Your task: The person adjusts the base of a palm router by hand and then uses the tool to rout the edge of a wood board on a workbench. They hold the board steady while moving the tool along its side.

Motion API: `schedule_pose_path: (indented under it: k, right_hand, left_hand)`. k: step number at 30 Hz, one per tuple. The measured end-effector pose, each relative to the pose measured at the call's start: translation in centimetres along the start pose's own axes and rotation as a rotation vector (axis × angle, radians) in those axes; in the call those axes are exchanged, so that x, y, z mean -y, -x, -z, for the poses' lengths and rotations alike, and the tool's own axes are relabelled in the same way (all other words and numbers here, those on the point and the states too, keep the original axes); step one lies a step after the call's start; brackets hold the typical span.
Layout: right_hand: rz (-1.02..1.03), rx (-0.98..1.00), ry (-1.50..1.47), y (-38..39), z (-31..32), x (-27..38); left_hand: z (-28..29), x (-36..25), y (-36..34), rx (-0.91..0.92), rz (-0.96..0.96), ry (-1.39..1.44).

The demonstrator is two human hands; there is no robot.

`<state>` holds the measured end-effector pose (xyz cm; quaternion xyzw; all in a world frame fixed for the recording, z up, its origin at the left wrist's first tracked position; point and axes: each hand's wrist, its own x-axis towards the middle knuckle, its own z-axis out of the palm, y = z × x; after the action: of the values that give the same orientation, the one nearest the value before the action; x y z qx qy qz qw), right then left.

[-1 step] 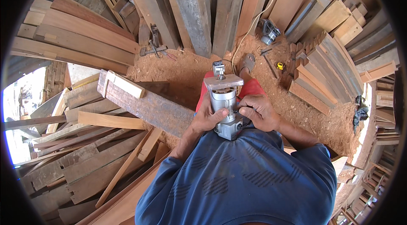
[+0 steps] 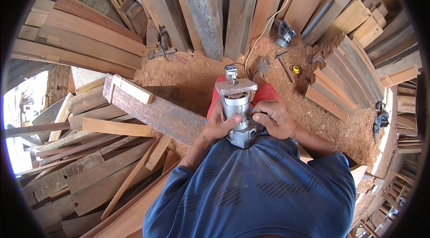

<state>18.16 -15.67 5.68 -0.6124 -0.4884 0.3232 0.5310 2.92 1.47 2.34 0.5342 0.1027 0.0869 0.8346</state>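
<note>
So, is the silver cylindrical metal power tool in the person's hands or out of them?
In: the left hand grips the silver cylindrical metal power tool, and the right hand is at its side.

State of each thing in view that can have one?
Left hand: wrapped round the power tool
Right hand: fingers curled at its side; what they pinch is unclear
Power tool: held; on or off can't tell
Cord: slack, curving
Tape measure: on ground
Pliers: on ground
Sandal: worn
Black plastic: crumpled
</note>
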Motion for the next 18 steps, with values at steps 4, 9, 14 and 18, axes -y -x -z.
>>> schedule_pose_path:
  k: [4, 9, 14, 18]
  right_hand:
    - [-0.093, 0.052, -0.058, 0.0, 0.2, 0.2]
    - [-0.175, 0.071, -0.112, 0.2, 0.2, 0.1]
    - [0.019, 0.053, 0.129, 0.1, 0.6, 0.3]
    - [0.058, 0.046, 0.258, 0.6, 0.5, 0.5]
  left_hand:
    - [0.4, 1.0, 0.1, -0.028, -0.028, -0.057]
    - [0.5, 1.1, 0.1, -0.012, -0.012, -0.052]
    - [0.5, 1.9, 0.4, -0.039, 0.054, 0.114]
    - [0.6, 1.9, 0.6, 0.005, 0.052, 0.189]
